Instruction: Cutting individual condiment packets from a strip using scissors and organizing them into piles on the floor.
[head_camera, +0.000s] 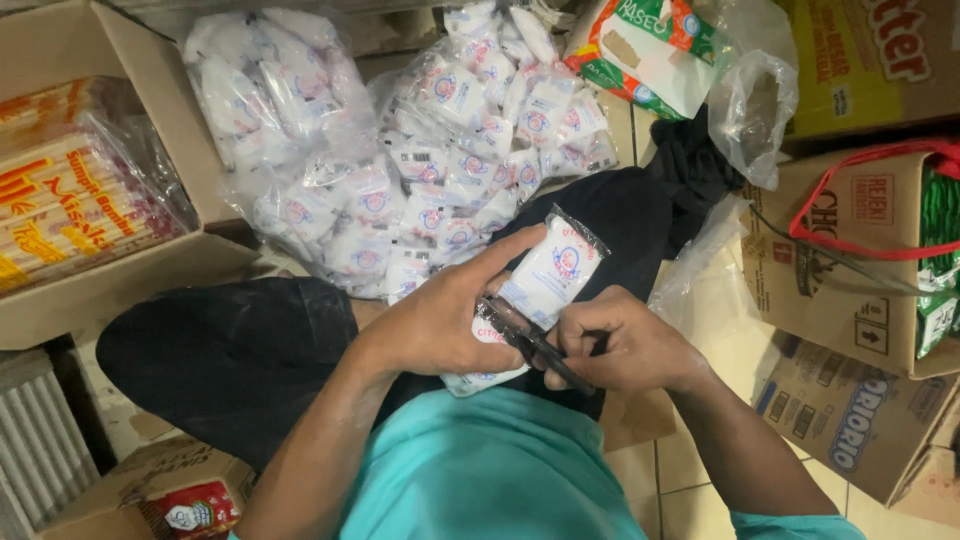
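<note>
Torso: a teal shirt (490, 470) is seen at the bottom edge, with black trousers (235, 355) spread over the lap above it.
Left hand: the left hand (440, 315) is closed around a small white sealed plastic sachet with a blue and red round mark (555, 270); the thumb is laid along the top and the fingers are wrapped underneath.
Right hand: the right hand (625, 345) is clamped on a thin black pen (530, 340), whose shaft is laid slantwise across the lower part of the sachet.
Sachet position: the sachet is held over the lap, tilted, with its upper corner raised towards the heap beyond.
Small carton: a brown cardboard carton with a red and white label (165, 485) is set on the floor at the lower left; its contents cannot be told.
Right cartons: a brown cardboard box with a red strap (850, 250) is filled with green packets (940, 230); a flat printed carton (850, 410) is laid below it.
Left box: an open cardboard box (150, 270) is packed with orange and yellow wrapped bundles (70, 200).
Heap: two clear plastic bags (290, 130) are stuffed with many more white sachets (450, 170), just beyond the knees.
Far edge: a green and white pack (650, 40) is tucked beside an empty clear bag (755, 100).
</note>
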